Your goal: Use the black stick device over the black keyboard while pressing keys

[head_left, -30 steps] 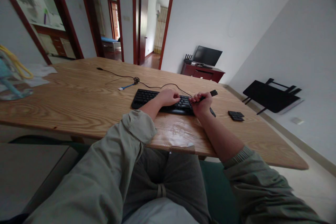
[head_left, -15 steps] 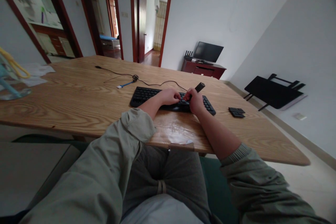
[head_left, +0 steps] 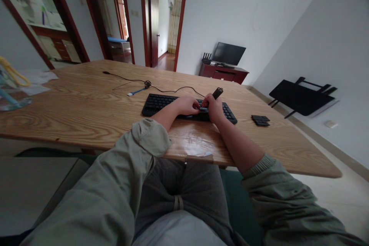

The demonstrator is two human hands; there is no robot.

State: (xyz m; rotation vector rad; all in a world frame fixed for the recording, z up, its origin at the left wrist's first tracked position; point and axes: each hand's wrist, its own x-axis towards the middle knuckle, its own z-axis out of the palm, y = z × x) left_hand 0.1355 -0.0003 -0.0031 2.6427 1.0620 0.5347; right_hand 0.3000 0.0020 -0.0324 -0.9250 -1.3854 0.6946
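Note:
A black keyboard (head_left: pixel 158 103) lies near the table's front edge, with both hands over its middle and right part. My right hand (head_left: pixel 213 108) is closed around a thick, black-handled tool (head_left: pixel 218 92). The handle points up and away to the right, and its lower end is hidden by the fingers at the keys. My left hand (head_left: pixel 188 105) rests on the keyboard just left of it, fingers curled together and their tips close to the right fingertips. What those fingers pinch, if anything, is too small to make out.
Several small black pieces like keycaps (head_left: pixel 260 120) lie right of the keyboard on the wooden table (head_left: pixel 95 111). A black cable (head_left: pixel 170 91) with a knot and a blue-sleeved, white-tipped lead (head_left: pixel 137 91) stretch behind it. Papers (head_left: pixel 39 80) are at the far left.
My hands stay at the same place on the keyboard, with only slight finger movement. The tool's handle is tipped slightly, and the view has shifted a little.

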